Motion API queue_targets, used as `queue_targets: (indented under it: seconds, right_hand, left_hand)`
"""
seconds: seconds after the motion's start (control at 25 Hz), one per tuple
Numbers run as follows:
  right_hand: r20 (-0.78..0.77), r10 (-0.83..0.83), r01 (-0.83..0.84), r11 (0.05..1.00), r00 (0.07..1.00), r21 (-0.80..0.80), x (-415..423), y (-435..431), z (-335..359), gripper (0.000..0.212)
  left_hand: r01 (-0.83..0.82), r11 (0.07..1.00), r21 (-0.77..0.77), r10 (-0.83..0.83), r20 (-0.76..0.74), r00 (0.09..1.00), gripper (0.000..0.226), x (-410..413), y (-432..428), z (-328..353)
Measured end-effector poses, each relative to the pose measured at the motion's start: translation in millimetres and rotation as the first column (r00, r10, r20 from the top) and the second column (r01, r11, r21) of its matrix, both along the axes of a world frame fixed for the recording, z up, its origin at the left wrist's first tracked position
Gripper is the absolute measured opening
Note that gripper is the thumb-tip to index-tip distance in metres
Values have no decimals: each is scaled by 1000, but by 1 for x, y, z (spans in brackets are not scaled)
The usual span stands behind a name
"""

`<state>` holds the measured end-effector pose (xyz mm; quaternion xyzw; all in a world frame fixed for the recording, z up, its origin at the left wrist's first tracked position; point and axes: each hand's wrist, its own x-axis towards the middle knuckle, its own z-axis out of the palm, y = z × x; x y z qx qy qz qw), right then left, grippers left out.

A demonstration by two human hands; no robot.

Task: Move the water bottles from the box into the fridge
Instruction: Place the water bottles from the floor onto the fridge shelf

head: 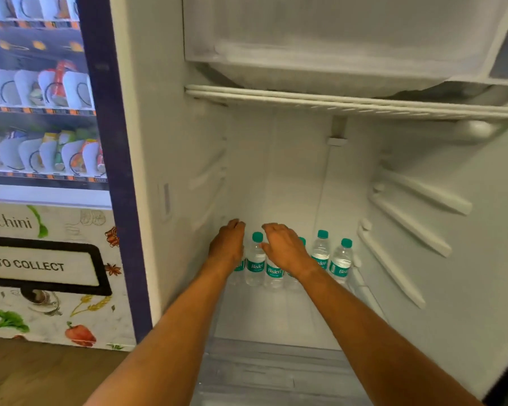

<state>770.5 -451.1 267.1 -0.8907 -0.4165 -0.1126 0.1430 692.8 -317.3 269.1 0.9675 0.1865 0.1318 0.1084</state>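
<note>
Open fridge [170, 142] filling centre and right, row of green-capped water bottles [255, 259] on its floor at lower centre, left hand [228, 244] covering the leftmost bottle's top, grip unclear, right hand [285, 247] palm down, fingers loose, over the middle bottles, vending machine [41, 142] at left

Between the fingers [236, 227] of my left hand [228, 246] and my right hand [285, 247] I see a clear water bottle [255, 259] with a teal cap and a teal label lettered in white, and the bottles [340, 260] right of my right fingers match it. Round the fingers the fridge [291, 183] lining is plain white. Far left of them the vending machine [71, 303] has a dark navy frame, orange shelf strips and a white panel printed with green broccoli, a red pepper and black lettering, above a brown wood-grain floor [41, 376]
</note>
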Motion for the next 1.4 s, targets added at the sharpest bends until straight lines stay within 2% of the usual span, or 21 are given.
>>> queue_targets:
  seconds: [0.2, 0.32, 0.48, 0.76, 1.08, 1.4]
  right_hand:
    - [30, 39, -34, 989, 999, -145, 30, 37, -7, 43]
    - [34, 55, -47, 977, 998, -210, 35, 47, -12, 39]
    - [11, 78, -74, 973, 997, -219, 27, 45, -9, 34]
    - [1, 97, -96, 988, 995, -125, -16, 17, 5, 31]
    - [-73, 99, -101, 995, 992, -21, -93, -22, 1, 29]
    - [-151, 93, -97, 995, 984, -20, -121, -33, -10, 32]
  left_hand:
    - [37, 998, 45, -28, -191, 981, 43, 32, 19, 0]
    - [13, 997, 82, 3, -193, 981, 38, 40, 19, -1]
    - [-6, 995, 101, 27, -207, 978, 34, 34, 12, 1]
    - [-4, 997, 80, 18, -166, 986, 32, -21, -14, 15]
    - [20, 999, 32, -11, -264, 964, 34, -102, -48, 32]
    - [71, 997, -11, -72, -246, 967, 35, -130, -54, 23]
